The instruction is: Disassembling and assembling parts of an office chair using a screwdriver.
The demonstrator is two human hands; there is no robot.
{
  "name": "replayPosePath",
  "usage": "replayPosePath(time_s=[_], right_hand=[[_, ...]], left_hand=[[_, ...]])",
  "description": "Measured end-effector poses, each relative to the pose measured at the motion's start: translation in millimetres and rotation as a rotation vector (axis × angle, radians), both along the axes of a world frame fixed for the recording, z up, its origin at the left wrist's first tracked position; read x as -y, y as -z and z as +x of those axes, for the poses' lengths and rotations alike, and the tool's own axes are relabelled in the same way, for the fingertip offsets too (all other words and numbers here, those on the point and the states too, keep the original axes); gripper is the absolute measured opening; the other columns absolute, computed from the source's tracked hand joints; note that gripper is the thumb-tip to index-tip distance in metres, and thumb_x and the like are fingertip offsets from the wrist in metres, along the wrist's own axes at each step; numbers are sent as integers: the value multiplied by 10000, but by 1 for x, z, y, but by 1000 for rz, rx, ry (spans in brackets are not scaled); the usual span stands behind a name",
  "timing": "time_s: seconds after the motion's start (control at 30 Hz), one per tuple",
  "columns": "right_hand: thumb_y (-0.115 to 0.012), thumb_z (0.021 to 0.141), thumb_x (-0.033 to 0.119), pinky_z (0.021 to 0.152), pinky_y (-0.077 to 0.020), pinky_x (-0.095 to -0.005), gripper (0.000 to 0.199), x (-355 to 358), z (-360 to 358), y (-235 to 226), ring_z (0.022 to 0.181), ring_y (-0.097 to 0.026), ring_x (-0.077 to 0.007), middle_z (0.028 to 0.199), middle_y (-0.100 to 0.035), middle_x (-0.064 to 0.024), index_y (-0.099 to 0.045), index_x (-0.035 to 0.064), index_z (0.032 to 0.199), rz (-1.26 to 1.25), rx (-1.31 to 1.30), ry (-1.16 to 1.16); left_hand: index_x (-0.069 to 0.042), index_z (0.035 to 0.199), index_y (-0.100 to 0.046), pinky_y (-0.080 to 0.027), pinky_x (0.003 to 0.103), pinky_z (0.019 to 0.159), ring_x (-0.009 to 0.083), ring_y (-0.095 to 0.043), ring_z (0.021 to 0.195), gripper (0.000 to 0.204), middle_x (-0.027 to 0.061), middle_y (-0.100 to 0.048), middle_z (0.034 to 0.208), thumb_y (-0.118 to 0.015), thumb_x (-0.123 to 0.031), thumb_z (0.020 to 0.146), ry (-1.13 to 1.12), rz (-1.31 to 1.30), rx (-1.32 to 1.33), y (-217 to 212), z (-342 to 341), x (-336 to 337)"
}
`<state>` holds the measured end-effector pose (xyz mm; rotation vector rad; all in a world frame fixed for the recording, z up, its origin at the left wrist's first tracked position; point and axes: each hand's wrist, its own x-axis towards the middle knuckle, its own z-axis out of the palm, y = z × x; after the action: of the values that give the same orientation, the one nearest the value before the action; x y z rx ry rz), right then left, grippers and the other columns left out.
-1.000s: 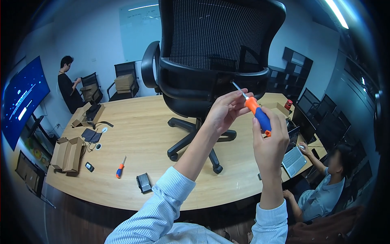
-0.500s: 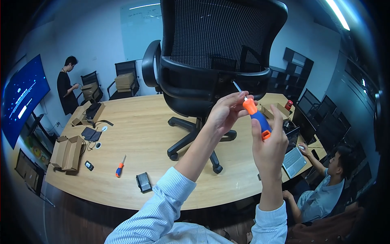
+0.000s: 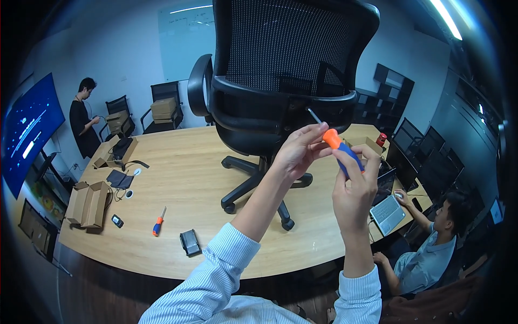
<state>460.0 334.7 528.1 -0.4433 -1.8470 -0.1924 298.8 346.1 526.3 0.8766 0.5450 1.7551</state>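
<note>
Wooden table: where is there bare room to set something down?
Bare wood between the loose screwdriver and the swivel chair base, and between that base and the table's near edge. Crowded: left end, with cardboard boxes and dark pouch; right side, around the laptop.

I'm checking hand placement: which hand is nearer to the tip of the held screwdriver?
Left. The left hand is at the shaft, below the tip; the right hand is farther back, at the handle.

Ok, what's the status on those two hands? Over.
Left hand pinching orange-and-blue screwdriver by its shaft; right hand at its handle.
Tip at back of black office chair.
Nothing visibly blocking it; second screwdriver lying apart on table.
</note>
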Motion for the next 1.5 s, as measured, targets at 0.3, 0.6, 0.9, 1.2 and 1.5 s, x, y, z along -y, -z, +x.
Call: replayPosePath(time_s=[0.3, 0.6, 0.9, 1.2, 1.5], right_hand=[[-626, 919, 126, 743, -548, -378, 273, 7, 2, -8, 923, -652, -325, 1077, -584, -162, -582, -28, 1140, -534, 36, -3], [-699, 819, -14, 738, -535, -367, 308, 1, -3, 3, 916, -631, -300, 1038, -597, -149, -609, 23, 1111, -152, -81, -32], [-693, 787, -63, 729, -546, -370, 394, 1, -10, 2, 1061, -578, -286, 1094, -527, -128, -576, 23, 1153, -60, -42, -16], [-668, 889, 111, 684, -560, -391, 363, 6, -4, -5, 820, -671, -311, 970, -621, -177, -516, 12, 1204, -219, 17, 79], [-735, 781, -7, 799, -521, -407, 454, 6, -9, -5, 939, -602, -316, 1125, -569, -165, -536, 40, 1186, 90, 5, 20]], left_hand=[[54, 1216, -504, -598, 336, 847, 300, -650, 1055, 332, 225, -625, 1132, -565, -156, 967, 24, 71, 57, 0, 1, -1], [41, 1008, -626, -603, 342, 851, 269, -666, 1018, 324, 161, -675, 1025, -651, -270, 922, -38, -71, 332, -10, -20, -14], [44, 991, -637, -619, 338, 807, 250, -687, 954, 248, 165, -681, 994, -713, -161, 874, -83, -99, 544, -14, -15, -27], [81, 1034, -614, -591, 352, 885, 291, -674, 992, 284, 196, -665, 1051, -673, -158, 894, -105, -69, 472, -17, -16, -23], [102, 1104, -581, -593, 350, 885, 293, -664, 1024, 322, 215, -651, 1084, -633, -164, 931, -72, -66, 500, -23, -12, -25]])
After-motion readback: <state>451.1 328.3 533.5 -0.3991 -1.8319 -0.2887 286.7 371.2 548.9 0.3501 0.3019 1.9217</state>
